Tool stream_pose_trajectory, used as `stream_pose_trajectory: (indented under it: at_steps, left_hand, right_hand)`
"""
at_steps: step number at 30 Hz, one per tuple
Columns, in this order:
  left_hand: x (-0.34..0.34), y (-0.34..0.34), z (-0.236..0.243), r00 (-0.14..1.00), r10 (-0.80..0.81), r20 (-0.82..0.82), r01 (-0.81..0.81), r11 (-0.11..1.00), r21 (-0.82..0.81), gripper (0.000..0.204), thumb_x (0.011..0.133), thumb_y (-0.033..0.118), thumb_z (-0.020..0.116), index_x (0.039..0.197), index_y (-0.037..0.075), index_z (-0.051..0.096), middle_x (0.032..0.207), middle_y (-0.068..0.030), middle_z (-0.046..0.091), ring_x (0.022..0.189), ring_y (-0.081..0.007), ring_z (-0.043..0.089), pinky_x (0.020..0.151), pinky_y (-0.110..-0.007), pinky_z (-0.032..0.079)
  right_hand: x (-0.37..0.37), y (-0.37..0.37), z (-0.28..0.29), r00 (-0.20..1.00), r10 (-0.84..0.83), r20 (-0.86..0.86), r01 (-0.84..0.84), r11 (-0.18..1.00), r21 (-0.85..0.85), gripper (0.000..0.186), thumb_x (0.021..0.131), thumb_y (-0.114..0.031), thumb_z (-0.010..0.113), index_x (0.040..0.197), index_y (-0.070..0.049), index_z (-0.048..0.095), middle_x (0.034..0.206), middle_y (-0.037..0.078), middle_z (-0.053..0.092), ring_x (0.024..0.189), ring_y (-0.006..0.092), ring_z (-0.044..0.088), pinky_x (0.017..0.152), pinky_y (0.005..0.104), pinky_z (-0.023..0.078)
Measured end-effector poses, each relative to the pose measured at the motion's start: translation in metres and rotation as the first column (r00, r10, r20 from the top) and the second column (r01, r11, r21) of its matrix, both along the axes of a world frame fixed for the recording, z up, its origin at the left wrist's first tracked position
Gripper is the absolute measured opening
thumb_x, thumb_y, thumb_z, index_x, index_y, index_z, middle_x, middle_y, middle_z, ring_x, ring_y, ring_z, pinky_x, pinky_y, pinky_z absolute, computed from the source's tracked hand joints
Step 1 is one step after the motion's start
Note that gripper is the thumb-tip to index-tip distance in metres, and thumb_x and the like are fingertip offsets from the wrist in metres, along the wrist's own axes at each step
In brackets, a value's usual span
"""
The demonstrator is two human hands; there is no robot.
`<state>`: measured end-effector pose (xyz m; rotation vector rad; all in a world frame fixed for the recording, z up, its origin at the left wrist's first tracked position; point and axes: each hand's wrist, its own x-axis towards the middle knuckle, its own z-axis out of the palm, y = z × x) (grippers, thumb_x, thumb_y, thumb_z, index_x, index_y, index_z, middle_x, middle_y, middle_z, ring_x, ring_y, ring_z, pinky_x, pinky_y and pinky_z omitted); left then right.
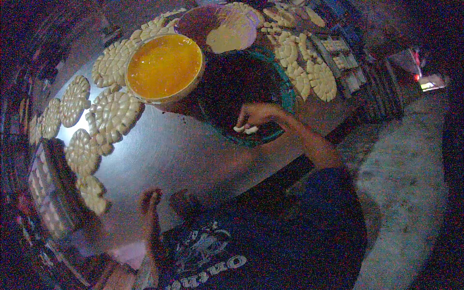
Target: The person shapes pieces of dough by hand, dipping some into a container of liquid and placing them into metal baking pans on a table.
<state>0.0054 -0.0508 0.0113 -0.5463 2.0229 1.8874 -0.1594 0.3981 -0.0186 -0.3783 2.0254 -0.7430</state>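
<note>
My right hand (pixel 263 114) reaches over a dark basin with a green rim (pixel 290 96). Its fingers are closed on small pale dough pieces (pixel 251 130), which show below the fingertips. Lower left, my left hand (pixel 150 199) hangs above the near part of the metal table with its fingers curled in. Dim light and grain hide whether anything is in it. Beyond the table's middle stands a wide bowl of orange liquid (pixel 164 65), touching the dark basin's left side. What lies inside the dark basin is too dark to make out.
Rounds of pale dough pieces (pixel 115 113) lie along the shiny metal table's (pixel 159 140) left and far edges. More dough rounds (pixel 321 79) are at the far right. Behind the bowl sits a purple basin (pixel 198 24) with beige contents. Trays of dough (pixel 42 179) stand at left.
</note>
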Motion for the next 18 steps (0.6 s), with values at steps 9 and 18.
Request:
stream_pose_trajectory:
  at_steps: [9,18]
  left_hand:
    - [-0.002,0.007,0.024,0.996,-0.055,0.076,0.057,0.998,-0.012,0.022,0.095,0.021,0.061,0.108,0.004,0.064,0.111,-0.0092,0.065,0.107,-0.0211,0.061,0.098,-0.036,0.046]
    - [-0.029,0.053,0.023,0.936,-0.293,0.195,0.051,0.661,0.748,0.043,0.097,0.035,0.054,0.121,0.0,0.056,0.126,-0.0138,0.058,0.115,-0.0252,0.057,0.102,-0.039,0.044]
  right_hand:
    - [0.007,-0.004,0.035,0.984,-0.136,0.119,0.138,0.99,-0.006,0.029,0.08,-0.006,0.068,0.108,-0.004,0.072,0.093,0.005,0.074,0.081,0.0119,0.064,0.071,0.0301,0.052]
    - [0.054,-0.083,0.087,0.733,-0.462,0.5,0.68,0.465,-0.567,0.054,0.083,-0.007,0.071,0.132,-0.006,0.047,0.114,0.008,0.064,0.101,0.0188,0.064,0.088,0.033,0.052]
